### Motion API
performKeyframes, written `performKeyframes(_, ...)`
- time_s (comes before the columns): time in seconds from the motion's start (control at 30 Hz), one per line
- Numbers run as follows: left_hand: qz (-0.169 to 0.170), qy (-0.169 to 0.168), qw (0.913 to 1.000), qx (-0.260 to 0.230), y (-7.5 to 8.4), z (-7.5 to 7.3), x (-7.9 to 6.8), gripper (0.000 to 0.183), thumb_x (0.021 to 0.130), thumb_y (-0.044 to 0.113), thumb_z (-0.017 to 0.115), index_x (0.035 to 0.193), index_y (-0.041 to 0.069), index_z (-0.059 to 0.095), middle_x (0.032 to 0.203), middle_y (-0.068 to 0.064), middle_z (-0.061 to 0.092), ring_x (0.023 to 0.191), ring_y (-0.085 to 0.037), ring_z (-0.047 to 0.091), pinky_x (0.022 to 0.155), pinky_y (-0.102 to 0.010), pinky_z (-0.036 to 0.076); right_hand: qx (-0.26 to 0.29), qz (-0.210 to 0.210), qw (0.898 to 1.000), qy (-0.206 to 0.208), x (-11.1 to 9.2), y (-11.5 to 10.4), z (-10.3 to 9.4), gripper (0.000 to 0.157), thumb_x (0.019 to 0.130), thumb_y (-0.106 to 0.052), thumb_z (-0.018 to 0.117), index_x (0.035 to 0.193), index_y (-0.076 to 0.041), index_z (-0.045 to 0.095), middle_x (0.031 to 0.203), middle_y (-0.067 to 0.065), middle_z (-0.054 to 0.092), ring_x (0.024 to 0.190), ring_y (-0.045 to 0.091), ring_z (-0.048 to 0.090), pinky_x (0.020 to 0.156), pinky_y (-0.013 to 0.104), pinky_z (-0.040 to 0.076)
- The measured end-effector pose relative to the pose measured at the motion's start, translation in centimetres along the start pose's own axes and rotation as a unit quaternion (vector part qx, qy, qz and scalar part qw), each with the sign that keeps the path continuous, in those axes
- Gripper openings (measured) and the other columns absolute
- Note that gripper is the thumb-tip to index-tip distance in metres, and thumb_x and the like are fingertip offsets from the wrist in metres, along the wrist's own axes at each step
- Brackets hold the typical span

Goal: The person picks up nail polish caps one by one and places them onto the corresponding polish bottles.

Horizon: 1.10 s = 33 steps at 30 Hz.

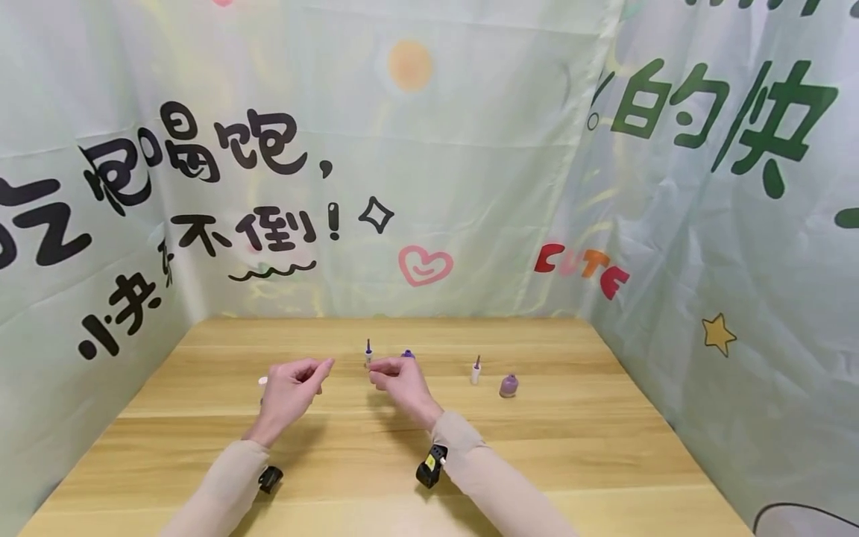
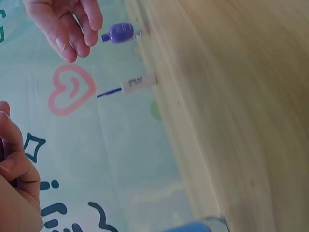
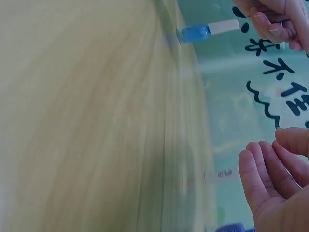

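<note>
My left hand (image 1: 293,389) hovers over the table with its fingers loosely bent and nothing held. Partly hidden behind it stands a blue nail polish bottle (image 3: 194,33) with a white cap (image 1: 262,381). My right hand (image 1: 406,386), empty too, has relaxed fingers near an uncapped purple nail polish bottle (image 2: 120,33). Left of that bottle, a white cap (image 2: 139,83) stands with its brush pointing up. Farther right are an uncapped mauve nail polish bottle (image 1: 508,386) and its white cap (image 1: 475,372), also brush up.
The wooden table (image 1: 349,462) is enclosed by a printed cloth (image 1: 470,186) at the back and both sides. A black wrist device (image 1: 431,467) sits on the right sleeve, another black device (image 1: 270,479) on the left.
</note>
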<state>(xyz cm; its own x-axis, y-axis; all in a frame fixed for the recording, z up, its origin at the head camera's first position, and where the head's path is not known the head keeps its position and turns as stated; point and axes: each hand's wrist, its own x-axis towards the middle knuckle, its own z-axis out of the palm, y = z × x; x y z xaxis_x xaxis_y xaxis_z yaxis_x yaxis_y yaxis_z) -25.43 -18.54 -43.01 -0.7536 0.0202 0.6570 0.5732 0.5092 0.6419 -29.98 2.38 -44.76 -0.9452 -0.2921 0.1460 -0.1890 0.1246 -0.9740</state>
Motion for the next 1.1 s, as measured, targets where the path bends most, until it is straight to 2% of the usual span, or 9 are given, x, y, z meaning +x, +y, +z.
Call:
performKeyframes(0.17,-0.019,-0.011,0.9998,-0.003,-0.2,1.0,0.3,0.025,0.087,0.035,0.059,0.064,0.025,0.061,0.048,0.007,0.052,0.036,-0.01,0.041,0.036,-0.024,0.032,-0.001,0.005,1.0,0.007,-0.3,-0.1,-1.4,0.017,0.083,-0.01,0.065,0.1,-0.007,0.067,0.097,0.01,0.064,0.084,0.021,0.063,0.071,0.027,0.051)
performKeyframes(0.3,-0.063,-0.013,0.9979,-0.013,-0.3,1.6,0.7,0.029,0.086,0.04,0.059,0.062,0.024,0.06,0.049,0.005,0.054,0.036,-0.013,0.043,0.034,-0.026,0.034,-0.003,0.015,1.0,0.008,-0.5,0.0,-2.2,0.018,0.083,-0.01,0.065,0.101,-0.008,0.067,0.098,0.01,0.064,0.088,0.026,0.063,0.072,0.028,0.051)
performKeyframes(0.47,-0.115,-0.014,0.9931,-0.02,-0.6,2.3,1.2,0.033,0.084,0.047,0.058,0.062,0.022,0.061,0.05,0.002,0.055,0.037,-0.017,0.046,0.034,-0.028,0.035,-0.009,0.02,1.0,0.021,-0.6,0.6,-3.1,0.02,0.083,-0.009,0.065,0.102,-0.006,0.066,0.101,0.013,0.063,0.087,0.023,0.062,0.072,0.028,0.051)
performKeyframes(0.67,-0.152,0.001,0.9875,-0.042,-0.8,3.1,1.7,0.037,0.082,0.05,0.059,0.063,0.019,0.063,0.051,-0.001,0.055,0.038,-0.02,0.047,0.035,-0.029,0.037,-0.011,0.024,0.999,0.044,-0.7,1.5,-3.9,0.025,0.081,-0.004,0.064,0.105,0.003,0.063,0.103,0.02,0.062,0.086,0.02,0.062,0.074,0.031,0.051)
performKeyframes(0.83,-0.173,0.012,0.9838,-0.048,-1.2,3.7,1.9,0.036,0.082,0.049,0.06,0.064,0.018,0.064,0.052,-0.004,0.056,0.038,-0.021,0.047,0.035,-0.029,0.038,-0.015,0.034,0.997,0.068,-0.7,1.9,-4.3,0.025,0.081,-0.003,0.064,0.106,0.003,0.063,0.098,0.015,0.064,0.085,0.022,0.062,0.073,0.032,0.051)
performKeyframes(0.93,-0.176,0.014,0.9835,-0.041,-1.5,4.0,1.9,0.036,0.082,0.048,0.06,0.064,0.017,0.064,0.052,-0.005,0.057,0.037,-0.021,0.047,0.034,-0.029,0.038,-0.019,0.037,0.996,0.079,-0.6,1.9,-4.6,0.025,0.082,-0.003,0.064,0.106,0.002,0.063,0.095,0.011,0.064,0.088,0.028,0.061,0.073,0.033,0.051)
performKeyframes(1.1,-0.187,0.006,0.9818,-0.035,-1.8,4.6,2.2,0.037,0.082,0.048,0.06,0.064,0.017,0.064,0.052,-0.004,0.057,0.038,-0.021,0.049,0.036,-0.03,0.04,-0.018,0.038,0.993,0.106,-0.3,2.3,-5.2,0.024,0.081,-0.002,0.065,0.105,0.003,0.063,0.092,0.011,0.065,0.09,0.035,0.06,0.074,0.037,0.051)
